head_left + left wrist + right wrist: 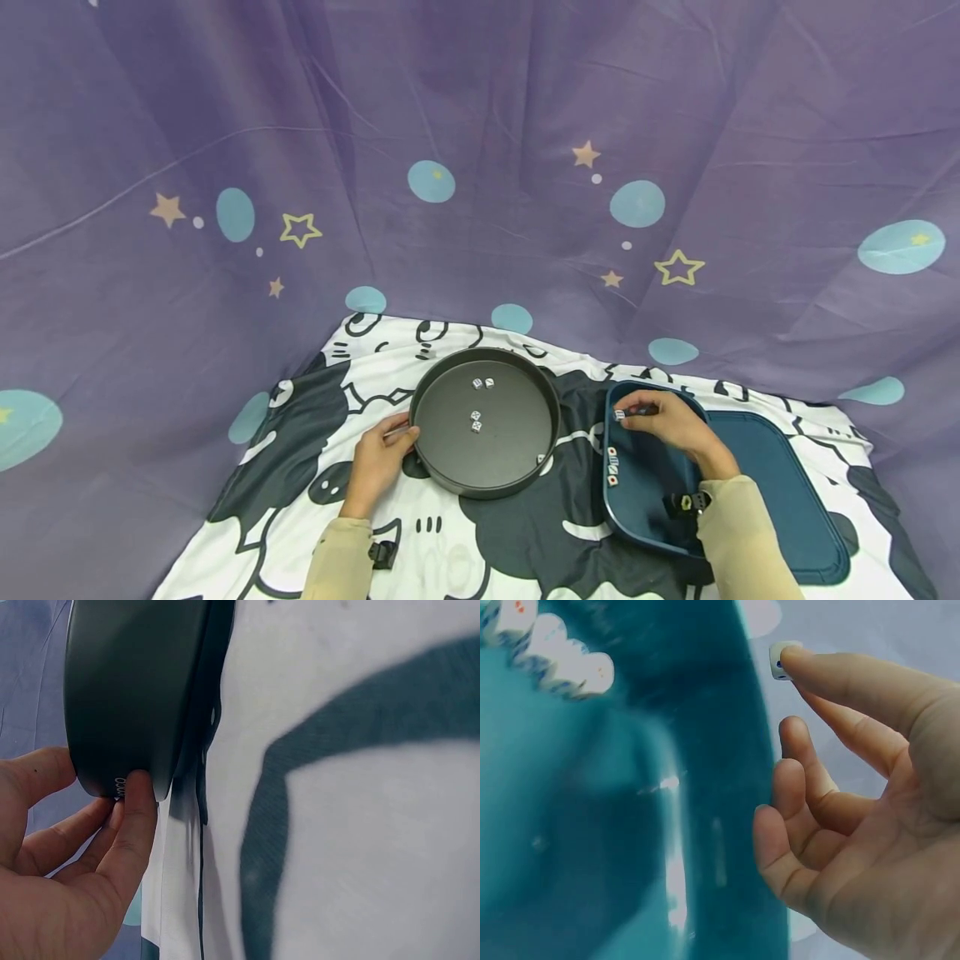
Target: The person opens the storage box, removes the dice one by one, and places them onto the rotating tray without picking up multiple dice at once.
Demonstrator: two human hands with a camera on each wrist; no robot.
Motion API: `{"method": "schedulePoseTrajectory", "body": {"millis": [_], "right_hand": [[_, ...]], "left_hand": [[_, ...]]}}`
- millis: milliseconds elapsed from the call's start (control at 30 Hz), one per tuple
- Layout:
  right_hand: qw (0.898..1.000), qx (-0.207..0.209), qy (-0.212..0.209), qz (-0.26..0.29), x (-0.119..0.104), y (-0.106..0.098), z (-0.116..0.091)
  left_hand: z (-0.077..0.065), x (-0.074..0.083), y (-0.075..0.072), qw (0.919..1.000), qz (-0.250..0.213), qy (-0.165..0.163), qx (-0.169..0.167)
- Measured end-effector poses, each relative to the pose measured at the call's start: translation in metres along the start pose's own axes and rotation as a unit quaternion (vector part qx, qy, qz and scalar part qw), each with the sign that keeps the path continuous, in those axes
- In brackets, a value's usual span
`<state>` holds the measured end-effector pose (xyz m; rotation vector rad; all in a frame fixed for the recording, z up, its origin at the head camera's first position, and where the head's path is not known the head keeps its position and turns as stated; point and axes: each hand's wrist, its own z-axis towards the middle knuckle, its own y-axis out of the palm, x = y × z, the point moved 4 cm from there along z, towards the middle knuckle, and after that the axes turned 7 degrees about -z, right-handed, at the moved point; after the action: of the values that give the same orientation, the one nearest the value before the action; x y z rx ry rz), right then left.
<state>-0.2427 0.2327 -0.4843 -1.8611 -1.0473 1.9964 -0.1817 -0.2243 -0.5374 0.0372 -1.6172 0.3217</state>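
Observation:
My left hand (377, 462) grips the near-left side of a round dark cake pan (450, 481). In the left wrist view its thumb and fingers (138, 817) press on the pan's outer wall (135, 690), beside small printed letters. Inside the pan lie several white dice, among them a pair near the back (477, 383) and one by the right wall (541, 459). My right hand (670, 423) is above the blue box (611, 508), pinching a white die (778, 661) between thumb and forefinger. A short row of dice (555, 656) lies inside the box along its left side.
A flat blue lid-like tray (780, 492) lies at the right, partly behind the box and right sleeve. Beneath everything is a wrinkled black-and-white cartoon cloth (427, 567). A purple curtain (480, 250) with stars hangs behind the cloth's far edge.

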Motion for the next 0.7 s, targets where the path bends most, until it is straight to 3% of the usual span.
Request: {"method": "schedulePoseTrajectory", "body": {"millis": [367,700], "right_hand": [[0.999,0.004,-0.031,0.016,-0.037,-0.002,0.012],[0.998,-0.015,-0.061,0.015,-0.076,0.012,0.028]], "left_hand": [[0.001,-0.001,-0.001,1.0,0.005,-0.001,0.001],[0.0,-0.001,0.0,1.0,0.001,-0.003,0.004]]}}
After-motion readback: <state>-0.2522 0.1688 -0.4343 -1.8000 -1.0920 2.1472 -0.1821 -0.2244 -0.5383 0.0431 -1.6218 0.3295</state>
